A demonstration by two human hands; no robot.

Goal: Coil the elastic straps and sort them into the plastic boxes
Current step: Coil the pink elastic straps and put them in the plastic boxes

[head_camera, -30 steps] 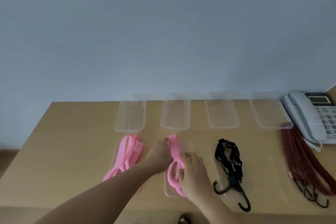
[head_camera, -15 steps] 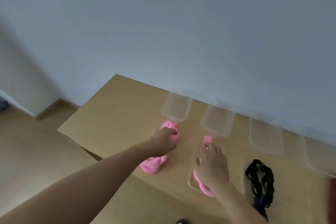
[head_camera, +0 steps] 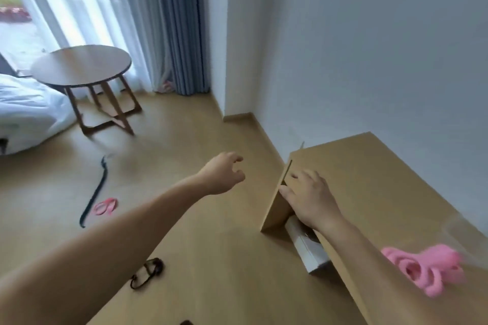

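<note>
Hands came off the coiled pink strap (head_camera: 425, 269), now lying on the desk (head_camera: 369, 179), and view swung left — left hand (head_camera: 221, 174) reaches out empty, fingers loosely curled, right hand (head_camera: 311, 198) flat on the desk edge — probably fetching the black strap (head_camera: 96, 192) off the floor (head_camera: 184, 140).

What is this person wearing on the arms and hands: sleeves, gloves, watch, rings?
Nothing shows. The left hand and right hand are ungloved, with no rings or watch visible. The left forearm and right forearm are bare to the frame edge, with no sleeve in view.
</note>
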